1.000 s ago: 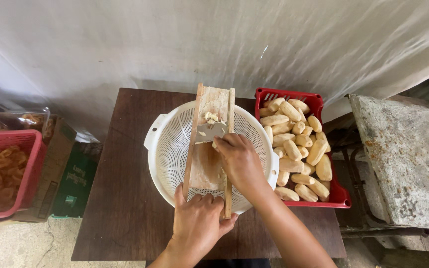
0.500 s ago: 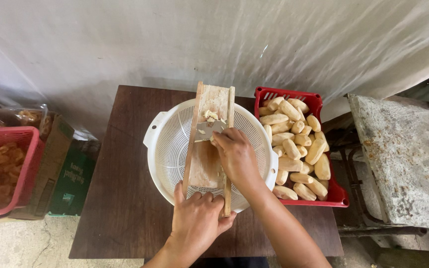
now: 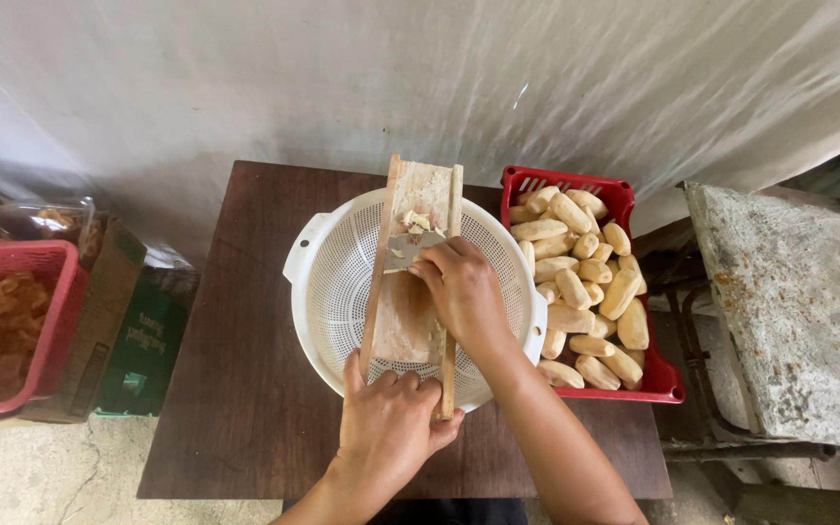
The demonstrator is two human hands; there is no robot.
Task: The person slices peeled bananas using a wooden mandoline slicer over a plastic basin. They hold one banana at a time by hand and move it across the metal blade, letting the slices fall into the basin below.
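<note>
Two hands work over a dark brown wooden counter (image 3: 245, 389): a white perforated plastic colander (image 3: 332, 292) carries a long wooden slicer board (image 3: 402, 311), its length running away from the person. Left hand (image 3: 386, 428) fingers clamp the board's near end; right hand (image 3: 464, 292) fingers press a pale peeled piece against the blade, beside a red crate of peeled pieces (image 3: 585, 292).

A single view, from a camera worn on the person's head, looks steeply down, almost straight onto the table (image 3: 245, 408). It sits close above: the table fills the middle of the picture, its near edge at the bottom, its far edge against a pale wall (image 3: 420, 78) at the top. Both forearms enter from the bottom edge. Left of the table a strip of floor (image 3: 41, 476) shows; right of it, a grey slab (image 3: 789, 311).
</note>
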